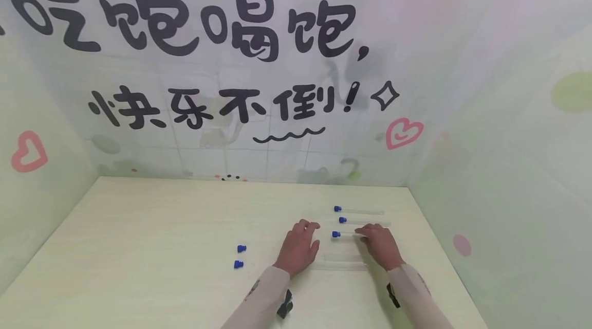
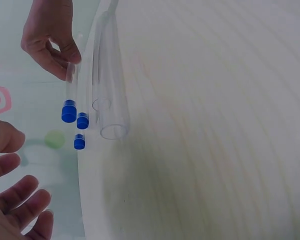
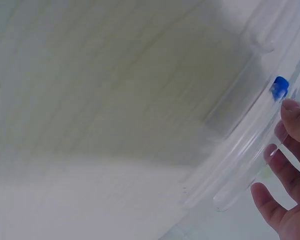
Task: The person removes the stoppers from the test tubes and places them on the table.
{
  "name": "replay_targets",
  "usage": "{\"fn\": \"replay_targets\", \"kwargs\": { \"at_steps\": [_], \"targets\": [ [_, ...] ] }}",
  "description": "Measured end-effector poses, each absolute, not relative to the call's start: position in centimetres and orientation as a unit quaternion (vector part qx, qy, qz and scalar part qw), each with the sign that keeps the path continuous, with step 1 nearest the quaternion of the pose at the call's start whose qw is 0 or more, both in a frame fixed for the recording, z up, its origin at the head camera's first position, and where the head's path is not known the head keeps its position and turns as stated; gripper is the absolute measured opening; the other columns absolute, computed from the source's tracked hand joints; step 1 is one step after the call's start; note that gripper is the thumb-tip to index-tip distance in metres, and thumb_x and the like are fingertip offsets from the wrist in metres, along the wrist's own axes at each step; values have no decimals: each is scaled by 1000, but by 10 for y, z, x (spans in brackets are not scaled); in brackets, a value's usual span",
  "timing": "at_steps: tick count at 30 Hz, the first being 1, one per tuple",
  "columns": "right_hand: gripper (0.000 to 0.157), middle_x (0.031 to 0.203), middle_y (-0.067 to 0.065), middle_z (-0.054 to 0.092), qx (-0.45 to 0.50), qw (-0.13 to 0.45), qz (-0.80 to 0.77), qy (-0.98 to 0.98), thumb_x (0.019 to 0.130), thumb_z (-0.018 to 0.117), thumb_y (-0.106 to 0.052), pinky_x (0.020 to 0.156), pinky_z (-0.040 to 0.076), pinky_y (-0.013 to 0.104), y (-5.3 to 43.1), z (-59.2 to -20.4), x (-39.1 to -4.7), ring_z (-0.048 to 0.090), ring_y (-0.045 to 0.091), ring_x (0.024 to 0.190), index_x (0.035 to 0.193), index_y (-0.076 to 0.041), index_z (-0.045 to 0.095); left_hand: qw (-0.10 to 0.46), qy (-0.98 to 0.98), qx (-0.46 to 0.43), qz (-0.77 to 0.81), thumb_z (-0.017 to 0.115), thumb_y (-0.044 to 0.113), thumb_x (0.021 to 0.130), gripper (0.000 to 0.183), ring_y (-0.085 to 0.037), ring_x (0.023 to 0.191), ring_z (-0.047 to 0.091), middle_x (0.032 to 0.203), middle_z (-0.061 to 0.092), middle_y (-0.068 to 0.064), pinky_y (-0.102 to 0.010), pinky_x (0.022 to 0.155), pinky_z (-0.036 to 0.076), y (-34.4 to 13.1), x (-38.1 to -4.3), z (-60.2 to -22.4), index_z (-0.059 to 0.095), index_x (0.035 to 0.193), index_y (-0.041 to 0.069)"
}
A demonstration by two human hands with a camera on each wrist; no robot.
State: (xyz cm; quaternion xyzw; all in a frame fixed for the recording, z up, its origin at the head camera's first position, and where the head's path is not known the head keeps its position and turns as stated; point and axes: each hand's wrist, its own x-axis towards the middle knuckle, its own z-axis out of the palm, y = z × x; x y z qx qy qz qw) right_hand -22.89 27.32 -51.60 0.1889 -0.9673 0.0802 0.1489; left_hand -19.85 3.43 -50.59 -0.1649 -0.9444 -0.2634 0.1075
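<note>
Here, a blue-capped tube [image 2: 70,101] lies pinched between the right fingers [image 2: 68,49].

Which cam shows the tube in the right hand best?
Left wrist: the tube, its blue cap and the pinching right hand show larger and clearer. Head shows that cap and a short clear stretch, small, before the hand covers it. Right wrist is blurred: one cap shows by the fingertips; can't tell whose.
</note>
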Motion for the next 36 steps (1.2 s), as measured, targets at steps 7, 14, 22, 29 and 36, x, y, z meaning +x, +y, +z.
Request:
{"fn": "replay_targets", "kwargs": {
  "at_steps": [7, 14, 22, 29, 36],
  "targets": [
    [22, 87, 4, 72, 199, 151, 82, -965, 73, 77, -1, 70, 52, 38, 261, -509, -227, 65, 21, 79, 92, -11, 75, 103, -942, -158, -278, 65, 20, 89, 32, -19, 93, 56, 108, 58, -6, -33, 77, 50, 29, -199, -504, 59, 118, 11],
    [22, 85, 2, 72, 209, 168, 76, -960, 72, 78, -2, 66, 50, 36, 254, -503, -226, 64, 20, 77, 92, -12, 75, 94, -941, -151, -289, 64, 20, 89, 32, -19, 95, 56, 109, 57, -6, -34, 78, 49, 25, -198, -504, 58, 119, 10],
    [22, 86, 1, 72, 212, 170, 90, -958, 73, 78, -3, 68, 50, 36, 243, -499, -221, 64, 19, 78, 92, -14, 75, 91, -943, -140, -288, 63, 21, 90, 36, -21, 100, 60, 112, 60, -7, -36, 81, 50, 22, -196, -506, 57, 123, 9],
    [24, 86, 1, 72, 229, 189, 85, -951, 70, 80, -3, 70, 51, 35, 232, -494, -215, 65, 18, 77, 91, -13, 75, 102, -939, -147, -292, 64, 23, 90, 40, -21, 101, 60, 114, 60, -7, -36, 81, 51, 20, -193, -509, 55, 126, 9],
    [24, 84, 1, 72, 240, 208, 82, -945, 69, 81, -2, 69, 51, 34, 225, -487, -211, 64, 18, 74, 91, -12, 76, 101, -931, -149, -316, 64, 23, 90, 35, -16, 93, 59, 109, 58, -4, -33, 80, 52, 19, -193, -511, 56, 122, 11]
  ]
}}
